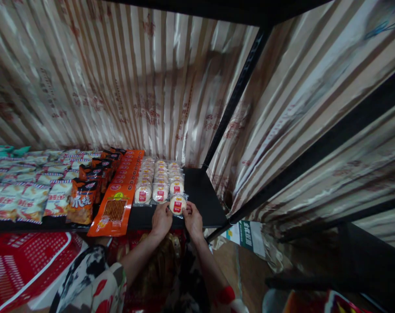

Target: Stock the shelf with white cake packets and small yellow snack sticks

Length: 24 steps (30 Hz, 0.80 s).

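Observation:
A round, pale wrapped cake (177, 205) with a red label is pinched between my two hands at the front of the black shelf (205, 204). My left hand (162, 221) grips its left edge, and my right hand (193, 219) has fingers on its right edge. Just behind it, more of these wrapped cakes (160, 191) stand in three rows running back toward the curtain. Left of the rows lies a long orange snack packet (119, 191) with a clear window showing brown sticks.
Orange-and-black snack bags (81, 202) and white snack bags (31, 202) fill the shelf's left. A black upright post (234, 100) rises at the shelf's right end. Below are a red basket (28, 265) and cardboard (225, 261). Striped plastic sheeting (119, 78) hangs behind.

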Motion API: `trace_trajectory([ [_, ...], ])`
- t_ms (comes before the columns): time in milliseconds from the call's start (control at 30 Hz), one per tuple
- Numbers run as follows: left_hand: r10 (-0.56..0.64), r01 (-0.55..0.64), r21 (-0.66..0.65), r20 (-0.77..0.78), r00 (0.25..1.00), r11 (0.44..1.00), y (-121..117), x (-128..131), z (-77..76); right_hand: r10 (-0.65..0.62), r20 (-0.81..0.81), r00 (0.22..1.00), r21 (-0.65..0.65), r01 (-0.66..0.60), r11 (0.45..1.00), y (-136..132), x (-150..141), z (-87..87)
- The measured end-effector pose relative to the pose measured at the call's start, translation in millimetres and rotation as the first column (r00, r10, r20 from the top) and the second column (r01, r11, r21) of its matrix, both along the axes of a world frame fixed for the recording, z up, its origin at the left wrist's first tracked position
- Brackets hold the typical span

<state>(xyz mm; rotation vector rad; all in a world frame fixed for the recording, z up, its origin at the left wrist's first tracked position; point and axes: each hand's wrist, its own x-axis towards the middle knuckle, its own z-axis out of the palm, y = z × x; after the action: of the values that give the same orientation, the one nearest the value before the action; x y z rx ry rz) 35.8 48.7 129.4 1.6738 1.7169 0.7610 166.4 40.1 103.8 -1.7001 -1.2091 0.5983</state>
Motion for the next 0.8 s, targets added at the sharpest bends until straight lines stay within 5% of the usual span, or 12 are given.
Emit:
trace_trajectory([
  [800, -0.007, 0.024, -0.146, 0.112, 0.994, 0.989, 31.5, 16.1, -9.6, -0.025, 0.204, 0.979, 0.018, 0.022, 1.000, 43.1, 7.1, -13.1],
])
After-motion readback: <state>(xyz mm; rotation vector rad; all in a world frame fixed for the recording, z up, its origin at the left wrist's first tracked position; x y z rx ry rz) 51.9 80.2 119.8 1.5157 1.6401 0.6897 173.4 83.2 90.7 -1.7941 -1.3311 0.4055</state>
